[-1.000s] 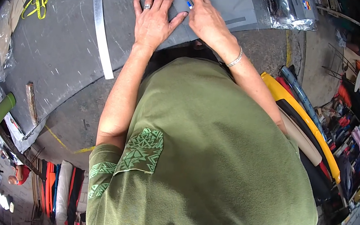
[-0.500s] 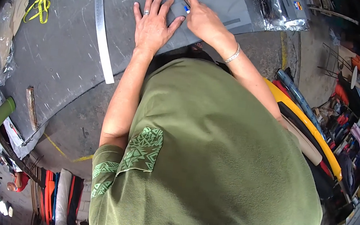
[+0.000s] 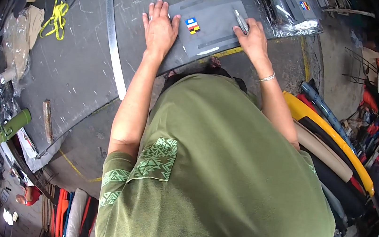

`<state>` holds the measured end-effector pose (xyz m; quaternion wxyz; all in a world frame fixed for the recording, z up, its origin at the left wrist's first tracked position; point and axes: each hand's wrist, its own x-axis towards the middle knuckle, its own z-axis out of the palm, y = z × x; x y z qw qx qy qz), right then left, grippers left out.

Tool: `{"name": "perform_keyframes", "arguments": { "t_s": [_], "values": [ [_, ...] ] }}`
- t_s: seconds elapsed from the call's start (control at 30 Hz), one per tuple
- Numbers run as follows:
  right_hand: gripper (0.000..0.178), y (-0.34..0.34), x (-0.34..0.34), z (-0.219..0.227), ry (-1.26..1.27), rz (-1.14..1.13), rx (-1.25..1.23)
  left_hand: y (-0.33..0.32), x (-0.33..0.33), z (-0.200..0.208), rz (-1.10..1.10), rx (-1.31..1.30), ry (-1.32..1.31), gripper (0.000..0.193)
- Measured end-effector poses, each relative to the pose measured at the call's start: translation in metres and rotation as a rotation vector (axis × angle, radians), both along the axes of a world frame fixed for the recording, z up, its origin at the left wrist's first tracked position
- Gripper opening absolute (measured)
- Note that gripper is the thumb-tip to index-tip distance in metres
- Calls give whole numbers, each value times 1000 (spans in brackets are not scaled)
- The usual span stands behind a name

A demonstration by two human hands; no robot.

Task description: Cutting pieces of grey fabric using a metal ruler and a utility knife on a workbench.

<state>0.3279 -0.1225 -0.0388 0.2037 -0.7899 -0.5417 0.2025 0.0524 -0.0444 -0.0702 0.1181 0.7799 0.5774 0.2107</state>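
A thin grey sheet lies on the dark worktable, with a dark strip along each long side. Toward its left end sits a small multicoloured patch in blue, white, red and yellow. My left hand rests flat with fingers out, thumb beside the sheet's left edge. Over the right end of the sheet, my right hand grips a slim grey pen-like tool, its tip pointing up and away from me. Whether it is a pen or a cutter I cannot tell.
A long metal ruler lies left of my left arm, and yellow strap farther left. Clear plastic packaging covers the table's right end. A wooden stick lies near the edge. Rolls of material stand at my right.
My right hand has moved right and toward me, off the patch, which now shows whole. The tool has come into sight. My left hand has stayed flat near the sheet's left edge.
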Motion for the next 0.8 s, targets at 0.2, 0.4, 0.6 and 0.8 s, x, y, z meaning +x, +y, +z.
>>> {"name": "perform_keyframes", "arguments": {
  "t_s": [0.2, 0.4, 0.6, 0.8],
  "values": [
    [37, -5, 6, 2, 167, 1, 30, -8, 17, 32, 106, -219, -475, 22],
    [38, -1, 19, -3, 178, -15, 107, 6, 3, 35, 131, -763, -1377, 25],
    [37, -1, 10, 0, 154, -6, 16, 12, -11, 20, 311, -619, -1066, 52],
    [37, -3, 9, -6, 79, -25, 63, 21, -23, 20, 403, -800, -1609, 39]
  ]
}}
